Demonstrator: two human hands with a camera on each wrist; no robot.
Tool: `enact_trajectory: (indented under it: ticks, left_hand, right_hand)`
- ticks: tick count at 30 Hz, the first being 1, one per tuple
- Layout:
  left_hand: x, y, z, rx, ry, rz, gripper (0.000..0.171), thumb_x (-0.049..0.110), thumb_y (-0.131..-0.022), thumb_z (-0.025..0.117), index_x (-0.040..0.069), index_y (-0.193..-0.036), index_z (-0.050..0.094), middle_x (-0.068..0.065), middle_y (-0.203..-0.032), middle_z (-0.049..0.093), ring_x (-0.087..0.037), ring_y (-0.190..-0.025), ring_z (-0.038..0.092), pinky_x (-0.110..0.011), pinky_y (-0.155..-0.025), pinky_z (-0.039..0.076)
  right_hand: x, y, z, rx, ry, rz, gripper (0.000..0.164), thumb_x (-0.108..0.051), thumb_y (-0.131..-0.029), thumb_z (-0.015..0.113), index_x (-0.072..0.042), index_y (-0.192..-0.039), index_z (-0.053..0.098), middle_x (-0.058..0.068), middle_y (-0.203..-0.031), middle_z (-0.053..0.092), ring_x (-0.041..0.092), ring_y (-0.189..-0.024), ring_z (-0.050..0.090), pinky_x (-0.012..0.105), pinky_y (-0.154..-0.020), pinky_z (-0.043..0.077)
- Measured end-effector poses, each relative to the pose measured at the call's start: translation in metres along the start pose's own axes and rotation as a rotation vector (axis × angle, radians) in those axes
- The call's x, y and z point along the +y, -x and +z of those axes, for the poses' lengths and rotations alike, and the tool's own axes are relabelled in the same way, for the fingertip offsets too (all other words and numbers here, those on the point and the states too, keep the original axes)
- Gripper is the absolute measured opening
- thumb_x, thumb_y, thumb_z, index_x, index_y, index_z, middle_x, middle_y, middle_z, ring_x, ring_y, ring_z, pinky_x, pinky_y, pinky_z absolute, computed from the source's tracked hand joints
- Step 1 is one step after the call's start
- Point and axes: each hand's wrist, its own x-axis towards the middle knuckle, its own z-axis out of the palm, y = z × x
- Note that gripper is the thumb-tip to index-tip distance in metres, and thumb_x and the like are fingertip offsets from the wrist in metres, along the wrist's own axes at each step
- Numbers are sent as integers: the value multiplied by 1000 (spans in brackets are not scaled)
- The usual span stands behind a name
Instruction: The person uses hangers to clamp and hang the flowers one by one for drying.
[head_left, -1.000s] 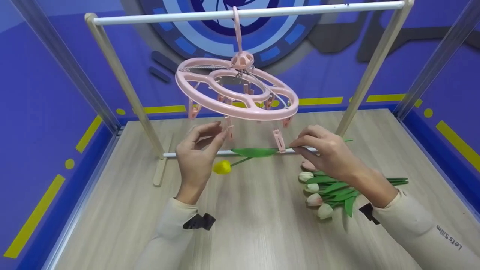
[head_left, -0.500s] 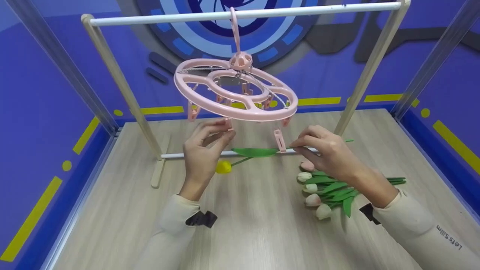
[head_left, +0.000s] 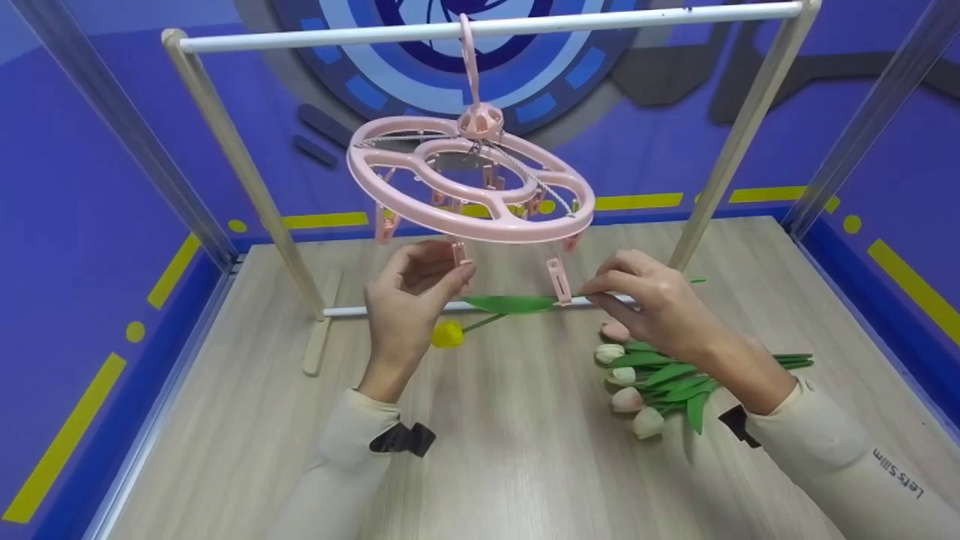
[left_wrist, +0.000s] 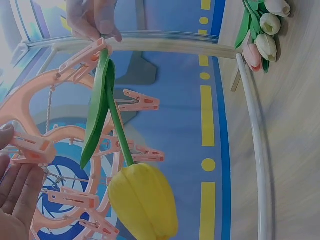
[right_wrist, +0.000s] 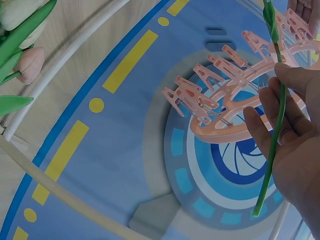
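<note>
A round pink clip hanger [head_left: 472, 221] hangs tilted, with several pink clothespins below its rings. My left hand [head_left: 397, 307] pinches one front clothespin [left_wrist: 32, 149] between thumb and fingers. With its thumb and fingertips, my right hand [head_left: 652, 304] grips the green stem [right_wrist: 281, 115] of a yellow tulip [left_wrist: 142, 200]. The tulip lies nearly sideways in the head view, its bloom toward the left hand and its long leaf [head_left: 510, 304] above the stem. Another clothespin [head_left: 559, 282] at the hanger's front right overlaps the stem, just left of the right fingertips.
The hanger hooks over the white top bar [head_left: 337, 36] of a wooden-legged rack. Several white and pink tulips [head_left: 667, 382] lie on the wood-grain table [head_left: 495, 450] under the right forearm. A lower white rail [head_left: 349, 310] crosses behind the hands. Blue patterned panels [head_left: 97, 187] surround the table.
My left hand has moved slightly right, and its fingers have closed on the front clothespin. The right hand and the yellow tulip have hardly moved.
</note>
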Motion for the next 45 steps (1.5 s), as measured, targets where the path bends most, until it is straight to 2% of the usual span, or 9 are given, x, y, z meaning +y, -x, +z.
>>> enact_trajectory:
  ticks: [4,11,13,18,24,31,34,40,45]
  left_hand:
    - [0,0,1,-9,5,-19,36,4,-90,86,-2,-123,72,-9,-116,76,-23,-103,74,-37,-96,61]
    - [-1,-1,2,-36,17,26,35,0,-88,86,-5,-121,74,-12,-113,74,-24,-103,76,-37,-92,62]
    - [-1,-1,3,-41,21,21,35,0,-88,86,-5,-120,74,-12,-114,74,-24,-104,76,-37,-93,62]
    - [1,1,2,-43,2,3,34,1,-89,86,-5,-120,74,-11,-118,76,-24,-105,75,-37,-94,62]
    - [1,4,2,-58,4,-36,35,4,-89,87,-3,-121,75,-9,-117,77,-23,-106,76,-36,-93,62]
    - [0,7,2,-85,-16,-38,34,6,-90,86,-2,-121,75,-8,-116,77,-21,-105,76,-36,-93,62]
    - [0,7,2,-96,-16,-42,34,8,-91,86,-1,-121,75,-7,-117,77,-21,-106,76,-36,-93,62]
    - [0,6,4,-108,48,-72,32,5,-89,87,-2,-119,76,-8,-114,78,-23,-103,76,-38,-90,63]
    - [-2,7,6,-117,59,-75,33,4,-87,88,-2,-118,76,-8,-112,78,-22,-102,77,-37,-90,63]
  right_hand:
    - [1,1,-1,-2,4,-3,33,16,-79,86,-6,-103,79,4,-96,68,20,-88,62,11,-82,48]
    - [2,-1,-5,20,35,-69,33,16,-79,85,-3,-103,77,6,-98,69,21,-89,63,19,-79,52]
    - [1,-2,-6,19,40,-70,34,17,-78,85,-3,-105,77,6,-99,69,21,-89,63,18,-80,52]
    - [1,-3,-8,9,38,-59,35,17,-78,85,-2,-107,77,7,-101,70,22,-91,64,15,-85,50]
    - [2,-3,-9,26,46,-68,35,17,-78,85,-1,-106,76,8,-101,71,23,-90,65,17,-85,51]
    - [4,-1,-10,27,54,-39,35,17,-78,85,-2,-106,76,8,-102,70,23,-92,64,14,-88,49]
    - [4,-1,-10,52,48,-34,35,17,-78,85,-2,-106,76,8,-102,71,23,-92,65,13,-90,50]
    - [1,-2,-11,115,-25,-47,30,15,-81,81,-2,-105,77,9,-100,72,25,-91,67,13,-90,51]
    - [1,1,-13,93,-30,-25,30,14,-81,81,-4,-105,78,8,-101,72,23,-92,67,10,-91,50]
